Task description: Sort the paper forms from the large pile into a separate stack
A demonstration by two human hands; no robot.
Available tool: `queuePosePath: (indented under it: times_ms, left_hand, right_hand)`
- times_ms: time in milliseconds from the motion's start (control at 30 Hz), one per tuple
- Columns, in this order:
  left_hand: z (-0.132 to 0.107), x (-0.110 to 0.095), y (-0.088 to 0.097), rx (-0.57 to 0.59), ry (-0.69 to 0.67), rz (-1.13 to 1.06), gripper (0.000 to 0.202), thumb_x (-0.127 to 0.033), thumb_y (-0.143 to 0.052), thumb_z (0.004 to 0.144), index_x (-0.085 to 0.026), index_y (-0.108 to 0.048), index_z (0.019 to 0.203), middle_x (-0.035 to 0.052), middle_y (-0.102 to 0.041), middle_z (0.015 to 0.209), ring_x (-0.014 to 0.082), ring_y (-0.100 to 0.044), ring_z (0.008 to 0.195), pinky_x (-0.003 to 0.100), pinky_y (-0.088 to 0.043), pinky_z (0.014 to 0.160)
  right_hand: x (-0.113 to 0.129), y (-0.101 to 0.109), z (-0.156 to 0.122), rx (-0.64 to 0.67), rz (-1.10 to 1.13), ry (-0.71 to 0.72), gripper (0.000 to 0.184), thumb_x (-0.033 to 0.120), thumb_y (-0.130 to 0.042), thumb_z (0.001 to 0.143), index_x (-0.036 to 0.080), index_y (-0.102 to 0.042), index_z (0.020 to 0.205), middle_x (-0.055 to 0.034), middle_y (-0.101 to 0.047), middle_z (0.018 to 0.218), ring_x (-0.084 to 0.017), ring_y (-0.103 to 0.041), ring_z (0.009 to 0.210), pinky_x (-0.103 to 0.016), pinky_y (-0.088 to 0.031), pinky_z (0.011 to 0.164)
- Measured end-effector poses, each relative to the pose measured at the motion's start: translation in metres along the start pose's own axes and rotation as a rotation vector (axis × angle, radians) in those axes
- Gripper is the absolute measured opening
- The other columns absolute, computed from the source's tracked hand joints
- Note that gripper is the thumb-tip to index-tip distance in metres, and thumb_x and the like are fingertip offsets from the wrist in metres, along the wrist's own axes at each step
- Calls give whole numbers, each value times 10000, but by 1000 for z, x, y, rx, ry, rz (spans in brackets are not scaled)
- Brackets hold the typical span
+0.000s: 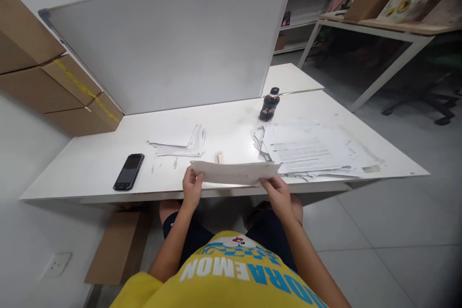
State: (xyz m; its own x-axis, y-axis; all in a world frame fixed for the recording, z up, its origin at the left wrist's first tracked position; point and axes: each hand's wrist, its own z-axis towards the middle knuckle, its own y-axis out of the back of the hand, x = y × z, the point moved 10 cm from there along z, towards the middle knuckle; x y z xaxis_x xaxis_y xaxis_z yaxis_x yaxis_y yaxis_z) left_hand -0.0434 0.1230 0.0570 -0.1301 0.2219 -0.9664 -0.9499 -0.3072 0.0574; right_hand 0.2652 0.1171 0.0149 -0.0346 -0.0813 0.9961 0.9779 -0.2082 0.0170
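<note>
White desk (227,106) space runs beneath a whiteboard (180,43), with a phone (129,172) to the left. Above its front edge a paper sheet (234,173) spans both hands — left hand (192,186) pinching its left end, right hand (277,190) its lower right corner, thumbs on the near side. Its long axis runs left to right, roughly along that edge — faintly marked face toward the wearer.

It is bright, and light shines back off the white counter (231,127) near the middle. The top right corner is dark. Edges look stretched, and words on the held paper (234,173) are fuzzy.
</note>
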Motion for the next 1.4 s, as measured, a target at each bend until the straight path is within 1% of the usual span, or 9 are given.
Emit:
queuePosePath:
  times_ms: [133,333,467,667,867,1067,1167,1233,1400]
  left_hand:
    - [-16,8,15,-9,45,36,460,-534,-559,896,-233,-542,1244,20,-631,823,164,-593,725,283,-481,706]
    - [-23,32,-5,228,176,303,462,-405,-621,861,-219,-528,1273,43,-659,927,178,-627,766,296,-478,712]
    - [-26,22,-29,337,75,640,328,-281,-619,856,-227,-612,1179,45,-629,899,229,-630,870,337,-474,785]
    - [-8,12,-47,342,-30,611,262,-199,-589,862,-219,-640,1118,55,-624,962,215,-619,917,324,-487,811]
    - [2,24,-40,305,-13,517,309,-91,-595,803,-209,-664,1080,60,-632,987,188,-607,830,314,-503,762]
    - [-2,19,-39,262,-74,553,282,-87,-549,839,-204,-682,1057,69,-641,1025,215,-621,932,360,-506,877]
    - [3,16,-43,249,-112,553,253,-95,-535,855,-204,-701,1012,74,-662,1027,231,-625,1000,372,-500,914]
    - [9,17,-47,276,-111,540,242,-89,-538,851,-211,-720,954,65,-686,999,228,-641,979,368,-507,903]
    - [20,19,-43,259,-80,535,195,-111,-577,840,-208,-739,891,48,-720,937,216,-666,902,353,-529,844]
  right_hand:
    - [-15,16,-12,80,-123,-103,309,315,-598,692,223,-689,972,-32,-723,845,-261,-649,876,-373,-509,777]
    - [-48,23,-35,54,-81,-274,515,284,-598,625,220,-625,1136,-40,-728,852,-258,-672,843,-368,-526,724]
    - [-58,19,-47,52,-25,-338,548,282,-602,635,215,-597,1178,-41,-718,830,-248,-668,803,-341,-512,659]
    - [-53,30,-44,-97,13,-296,478,288,-588,634,215,-605,1107,-69,-726,992,-258,-663,943,-361,-521,753]
    - [-52,35,-38,-135,-51,-346,430,251,-578,594,207,-627,1019,-40,-700,804,-238,-652,780,-339,-511,661]
    - [-11,33,-31,-165,-407,-182,476,211,-548,652,188,-637,1118,-106,-669,1028,-269,-633,889,-445,-519,836]
    - [33,10,-25,-175,-514,112,463,200,-518,747,182,-616,1200,-137,-602,1241,-303,-554,1167,-503,-419,1039]
    - [57,-22,-19,-49,-446,301,433,153,-441,820,224,-626,1205,-92,-615,1275,-254,-530,1240,-463,-397,1086]
    - [68,-93,-4,276,-477,525,507,10,-382,781,246,-683,1115,-47,-684,1222,-221,-591,1175,-434,-454,1009]
